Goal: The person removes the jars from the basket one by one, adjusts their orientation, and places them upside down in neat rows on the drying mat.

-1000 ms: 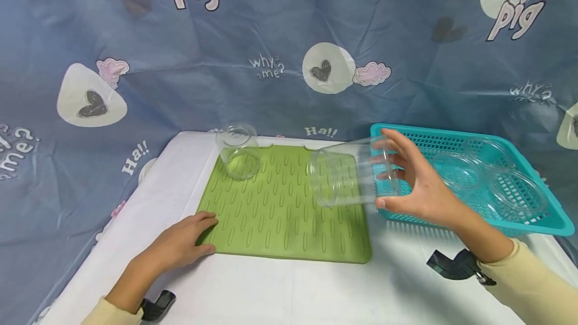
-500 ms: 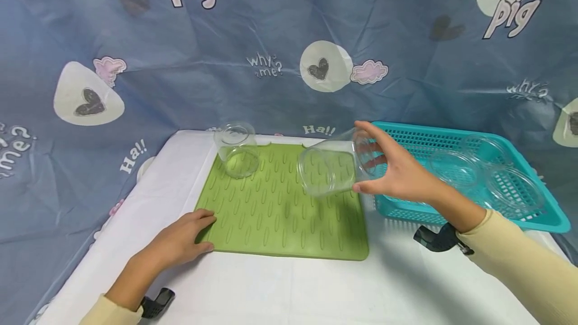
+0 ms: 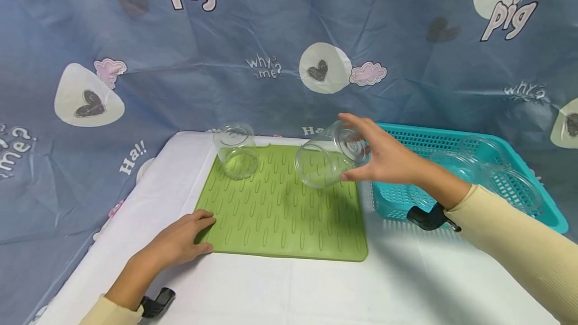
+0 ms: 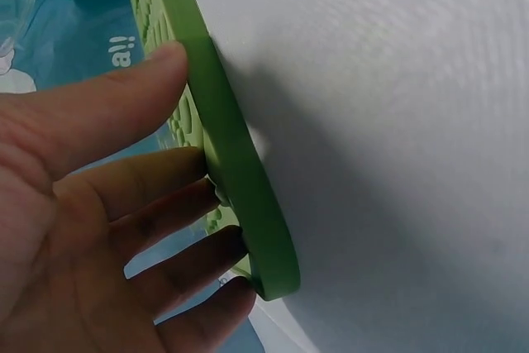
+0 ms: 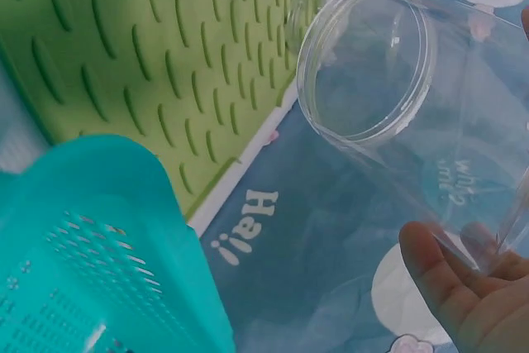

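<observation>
My right hand (image 3: 384, 157) grips a clear, wide-mouthed jar (image 3: 318, 164) round its base, fingers behind and thumb in front. The jar tilts above the green drying mat (image 3: 280, 224), its mouth facing down and to the left. In the right wrist view the rim of this jar (image 5: 307, 80) shows as a thick clear ring. Another clear jar (image 3: 237, 152) stands upside down at the mat's far left corner. My left hand (image 3: 182, 239) rests at the near left corner of the mat, thumb and fingertips (image 4: 169, 55) spread along its raised edge.
A turquoise perforated basket (image 3: 537, 214) stands to the right of the mat, with several clear round containers (image 3: 515, 187) inside. A white cloth (image 3: 253, 290) covers the table. Blue printed fabric (image 3: 189, 79) hangs behind and down the left.
My right hand has carried the jar leftward and a little up, away from the basket and over the mat, tipping its mouth further down. My left hand stays at the mat's corner.
</observation>
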{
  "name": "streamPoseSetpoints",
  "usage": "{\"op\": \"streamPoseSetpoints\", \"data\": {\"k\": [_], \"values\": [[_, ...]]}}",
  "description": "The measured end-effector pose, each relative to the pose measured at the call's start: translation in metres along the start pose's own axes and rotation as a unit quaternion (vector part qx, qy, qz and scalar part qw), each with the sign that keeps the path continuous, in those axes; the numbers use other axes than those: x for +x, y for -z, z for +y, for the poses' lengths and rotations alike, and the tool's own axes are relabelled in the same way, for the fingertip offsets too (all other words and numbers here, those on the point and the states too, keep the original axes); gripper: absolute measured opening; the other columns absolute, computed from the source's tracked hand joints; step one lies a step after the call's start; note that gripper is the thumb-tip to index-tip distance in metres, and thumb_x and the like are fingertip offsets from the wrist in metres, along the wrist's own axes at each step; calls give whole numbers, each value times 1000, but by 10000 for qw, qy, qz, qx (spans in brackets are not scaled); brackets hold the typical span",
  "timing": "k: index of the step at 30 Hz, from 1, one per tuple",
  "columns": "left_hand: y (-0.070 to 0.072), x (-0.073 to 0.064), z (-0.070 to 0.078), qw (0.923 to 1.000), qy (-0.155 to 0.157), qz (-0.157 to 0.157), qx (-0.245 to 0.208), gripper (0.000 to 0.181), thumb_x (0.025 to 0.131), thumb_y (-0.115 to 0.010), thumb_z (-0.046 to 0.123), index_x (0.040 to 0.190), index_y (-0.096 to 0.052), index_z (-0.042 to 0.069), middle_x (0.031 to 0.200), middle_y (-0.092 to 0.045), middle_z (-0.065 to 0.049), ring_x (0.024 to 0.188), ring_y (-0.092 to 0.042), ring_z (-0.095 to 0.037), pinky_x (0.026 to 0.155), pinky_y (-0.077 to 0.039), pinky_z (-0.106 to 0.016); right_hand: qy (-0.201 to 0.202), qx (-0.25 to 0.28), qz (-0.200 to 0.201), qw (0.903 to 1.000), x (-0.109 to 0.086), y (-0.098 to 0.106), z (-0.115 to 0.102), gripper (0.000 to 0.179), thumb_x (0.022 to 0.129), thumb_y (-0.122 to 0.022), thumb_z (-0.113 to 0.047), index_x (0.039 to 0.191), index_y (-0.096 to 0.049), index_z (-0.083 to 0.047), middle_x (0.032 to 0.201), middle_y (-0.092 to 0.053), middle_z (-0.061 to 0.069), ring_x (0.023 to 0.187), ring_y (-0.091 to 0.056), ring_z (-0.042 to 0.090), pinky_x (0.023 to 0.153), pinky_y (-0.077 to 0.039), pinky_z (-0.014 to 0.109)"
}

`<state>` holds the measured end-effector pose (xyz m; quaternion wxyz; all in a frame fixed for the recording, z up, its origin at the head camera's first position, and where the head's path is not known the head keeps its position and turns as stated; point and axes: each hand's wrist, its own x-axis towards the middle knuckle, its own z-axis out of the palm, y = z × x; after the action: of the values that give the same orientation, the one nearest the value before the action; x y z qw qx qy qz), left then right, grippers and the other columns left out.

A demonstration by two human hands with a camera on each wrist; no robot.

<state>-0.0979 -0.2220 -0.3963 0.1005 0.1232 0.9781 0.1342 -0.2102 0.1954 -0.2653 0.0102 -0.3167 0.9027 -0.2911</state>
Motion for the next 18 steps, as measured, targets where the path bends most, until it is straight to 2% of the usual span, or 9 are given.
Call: {"op": "streamPoseSetpoints", "data": {"k": [5,11,15,18], "values": [[0,0,-1,10000,15,-32,-46,61,82,-80,25,133,-60,-2,142,-54,-16,129,-53,-42,104,-47,-57,-22,-44,-247,9997,10,-2,-5,112,73,-88,-36,158,-15,-32,155,-33,6,131,-52,27,96,-52,51],[-2,-1,-2,10000,0,-35,-72,61,83,-79,26,134,-59,-2,143,-53,-17,131,-52,-43,106,-46,-58,-79,-203,-423,9989,26,-13,-6,116,71,-88,-40,159,-14,-28,157,-30,6,133,-49,25,96,-52,51],[-3,-1,-2,10000,-3,-7,-61,61,83,-79,25,134,-59,-1,143,-53,-17,131,-52,-43,106,-46,-58,189,-547,-355,9977,37,-22,-4,114,72,-87,-40,159,-16,-24,157,-29,11,129,-51,29,95,-53,52],[-3,-2,-3,9999,-3,15,-103,60,84,-78,25,135,-59,-2,144,-52,-18,131,-51,-43,106,-45,-58,448,-796,-252,9955,44,-28,-4,112,72,-86,-38,159,-17,-22,155,-30,15,120,-57,30,89,-54,49]]}}
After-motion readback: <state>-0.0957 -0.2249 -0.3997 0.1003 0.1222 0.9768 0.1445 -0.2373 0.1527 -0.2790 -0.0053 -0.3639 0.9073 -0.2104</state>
